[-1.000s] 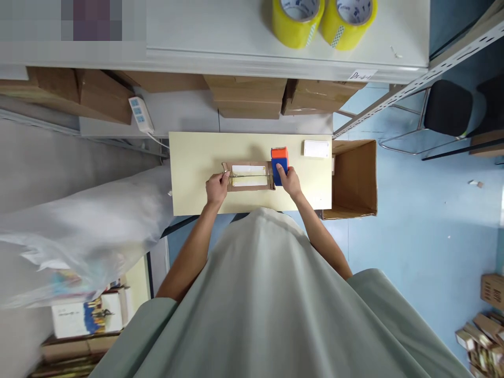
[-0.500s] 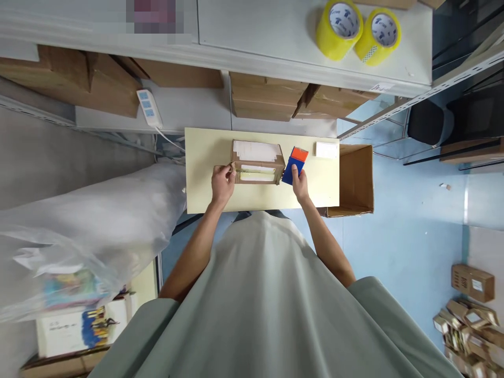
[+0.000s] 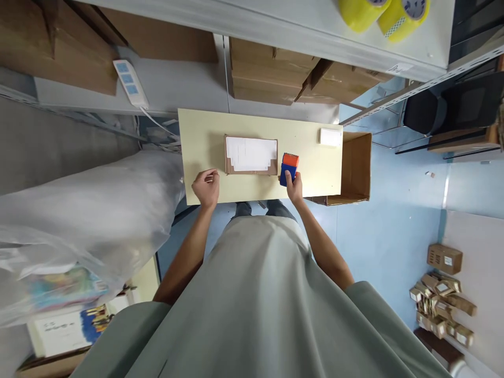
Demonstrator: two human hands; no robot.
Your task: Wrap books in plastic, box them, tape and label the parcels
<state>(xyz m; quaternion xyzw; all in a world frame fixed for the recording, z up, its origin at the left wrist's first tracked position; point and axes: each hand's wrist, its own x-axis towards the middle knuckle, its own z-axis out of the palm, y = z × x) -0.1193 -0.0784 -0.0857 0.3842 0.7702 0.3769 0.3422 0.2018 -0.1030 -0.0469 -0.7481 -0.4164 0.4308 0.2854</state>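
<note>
A small brown cardboard box (image 3: 251, 155) with a white label on top lies on the pale yellow table (image 3: 205, 131). My right hand (image 3: 294, 185) is closed around a blue and orange tape dispenser (image 3: 289, 167), just right of the box. My left hand (image 3: 206, 187) hovers near the table's front edge, left of the box and apart from it. Its fingers are curled; whether they hold anything is unclear.
A white card (image 3: 329, 137) lies at the table's far right. An open cardboard carton (image 3: 356, 168) stands beside the table. Yellow tape rolls (image 3: 381, 13) sit on the shelf above flat cartons (image 3: 271, 73). A large plastic bag (image 3: 79, 220) fills the left; small boxes (image 3: 439, 304) litter the floor.
The box has been turned so its labelled face is up and lies flat. My left hand let go of it and drew back toward the table edge. The dispenser moved off the box.
</note>
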